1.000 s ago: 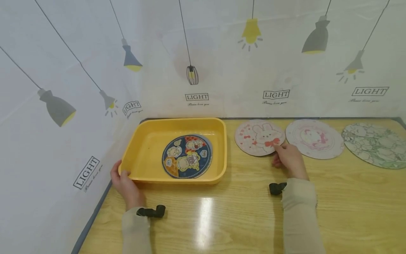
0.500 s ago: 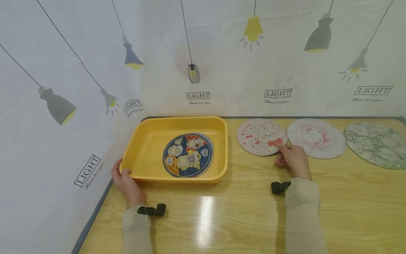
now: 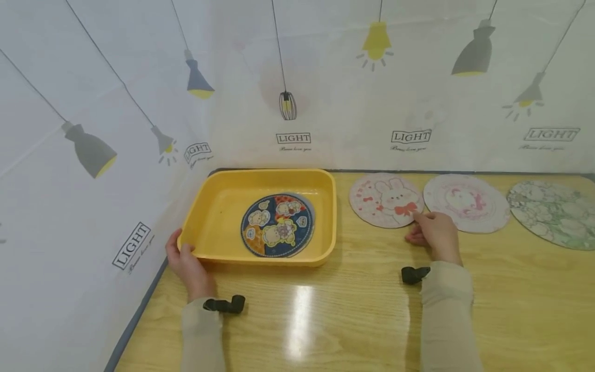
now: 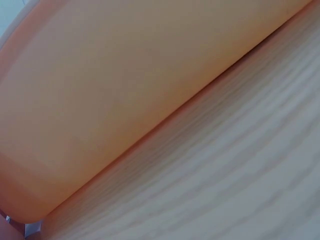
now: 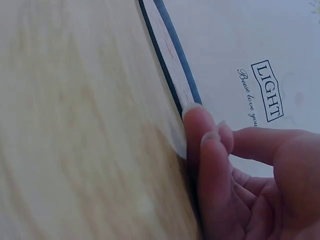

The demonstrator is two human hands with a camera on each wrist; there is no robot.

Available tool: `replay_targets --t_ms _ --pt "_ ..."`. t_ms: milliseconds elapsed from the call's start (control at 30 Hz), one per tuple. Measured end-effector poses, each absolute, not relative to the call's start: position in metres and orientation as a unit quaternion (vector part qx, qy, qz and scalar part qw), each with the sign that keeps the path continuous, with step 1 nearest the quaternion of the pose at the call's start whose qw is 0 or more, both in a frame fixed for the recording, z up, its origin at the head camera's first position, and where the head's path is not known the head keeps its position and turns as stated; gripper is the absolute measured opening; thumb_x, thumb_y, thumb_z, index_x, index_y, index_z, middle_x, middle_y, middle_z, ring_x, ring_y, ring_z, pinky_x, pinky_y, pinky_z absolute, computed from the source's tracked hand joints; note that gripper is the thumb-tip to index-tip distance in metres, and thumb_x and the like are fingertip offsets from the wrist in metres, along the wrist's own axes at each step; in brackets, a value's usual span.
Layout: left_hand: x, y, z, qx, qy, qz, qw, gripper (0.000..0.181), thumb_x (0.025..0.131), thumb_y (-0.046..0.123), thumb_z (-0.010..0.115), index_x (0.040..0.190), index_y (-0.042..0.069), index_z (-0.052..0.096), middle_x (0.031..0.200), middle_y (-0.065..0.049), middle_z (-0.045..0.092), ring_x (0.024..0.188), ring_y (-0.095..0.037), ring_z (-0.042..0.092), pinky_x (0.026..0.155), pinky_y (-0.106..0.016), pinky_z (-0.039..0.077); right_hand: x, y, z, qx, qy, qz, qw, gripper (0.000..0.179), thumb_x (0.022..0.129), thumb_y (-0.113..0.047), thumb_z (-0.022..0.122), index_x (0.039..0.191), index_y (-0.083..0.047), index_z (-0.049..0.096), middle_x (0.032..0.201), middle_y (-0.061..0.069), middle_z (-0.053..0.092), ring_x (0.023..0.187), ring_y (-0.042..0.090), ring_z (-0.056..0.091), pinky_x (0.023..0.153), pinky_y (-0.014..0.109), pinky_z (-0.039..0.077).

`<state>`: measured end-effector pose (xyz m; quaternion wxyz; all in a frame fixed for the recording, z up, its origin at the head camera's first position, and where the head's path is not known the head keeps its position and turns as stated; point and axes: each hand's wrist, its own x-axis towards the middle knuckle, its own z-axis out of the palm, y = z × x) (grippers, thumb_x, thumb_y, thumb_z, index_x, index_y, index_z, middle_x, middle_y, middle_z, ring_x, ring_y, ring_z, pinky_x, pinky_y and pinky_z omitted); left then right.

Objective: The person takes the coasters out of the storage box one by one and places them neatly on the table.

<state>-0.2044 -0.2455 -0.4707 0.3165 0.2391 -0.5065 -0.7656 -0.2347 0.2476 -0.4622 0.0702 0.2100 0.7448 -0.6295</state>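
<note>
My left hand [image 3: 189,268] grips the front left corner of a shallow yellow tray [image 3: 204,254], thumb at the rim and fingers round the left side. Inside the tray lies a dark blue round mat [image 3: 279,227] with bear pictures, a paler edge showing beneath it. My right hand [image 3: 437,232] has its fingers curled, thumb and fingertips together at the lower right edge of a pink round mat [image 3: 383,201] with a rabbit. That mat lies flat on the table. In the right wrist view its thin edge [image 5: 167,50] runs up to the fingertips.
Right of the rabbit mat lie a white round mat [image 3: 465,204] with a pink print and a greenish floral round mat [image 3: 555,214]. A white sheet [image 3: 344,103] printed with lamps stands behind the wooden table [image 3: 344,320] and along its left side.
My right fingertips have slid slightly right over the rabbit mat to its edge, uncovering the red bow. The left hand stays on the tray. The head view has shifted a little.
</note>
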Motion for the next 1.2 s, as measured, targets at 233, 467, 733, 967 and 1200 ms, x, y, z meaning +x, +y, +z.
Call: replay_targets --t_ms 233,467,733,967,1200 --pt "-0.205 -0.245 -0.471 0.236 -0.502 -0.769 0.318 0.046 0.080 -0.003 0.032 0.119 0.014 0.051 0.127 0.000 0.043 0.111 -0.023 0.042 0.090 -0.037 0.032 -0.232 0.252 -0.458 0.177 0.765 -0.615 0.077 0.050 0.091 -0.033 0.045 0.119 0.008 0.041 0.080 0.011 0.057 0.066 0.018 0.065 0.065 0.031 0.051" --pt "-0.205 -0.244 -0.469 0.237 -0.507 -0.766 0.316 0.046 0.080 -0.002 0.033 0.119 0.014 0.051 0.127 0.000 0.043 0.110 -0.023 0.043 0.088 -0.037 0.033 -0.228 0.248 -0.439 0.130 0.799 -0.586 0.032 0.061 0.090 -0.048 0.038 0.122 0.004 0.042 0.095 0.019 0.056 0.074 0.021 0.063 0.068 0.034 0.051" --pt "-0.204 -0.245 -0.471 0.236 -0.505 -0.767 0.318 0.046 0.080 -0.002 0.033 0.118 0.015 0.051 0.126 -0.002 0.043 0.109 -0.024 0.043 0.087 -0.038 0.034 -0.231 0.224 -0.418 0.068 0.821 -0.565 0.037 0.059 0.088 -0.050 0.042 0.122 -0.002 0.045 0.101 0.020 0.058 0.081 0.024 0.061 0.073 0.040 0.049" --pt "-0.205 -0.246 -0.472 0.233 -0.504 -0.769 0.316 0.046 0.079 -0.002 0.033 0.118 0.014 0.051 0.126 -0.002 0.043 0.109 -0.023 0.043 0.087 -0.037 0.033 -0.235 0.202 -0.411 -0.004 0.844 -0.532 0.063 0.056 0.090 -0.045 0.041 0.128 -0.003 0.041 0.102 0.019 0.058 0.085 0.028 0.060 0.072 0.037 0.049" --pt "-0.207 -0.246 -0.472 0.231 -0.499 -0.775 0.312 0.048 0.079 -0.003 0.033 0.119 0.014 0.050 0.128 0.000 0.042 0.110 -0.023 0.043 0.087 -0.037 0.033 -0.233 0.189 -0.404 -0.027 0.853 -0.518 0.060 0.052 0.090 -0.043 0.042 0.127 -0.006 0.044 0.101 0.018 0.059 0.085 0.027 0.060 0.073 0.041 0.048"
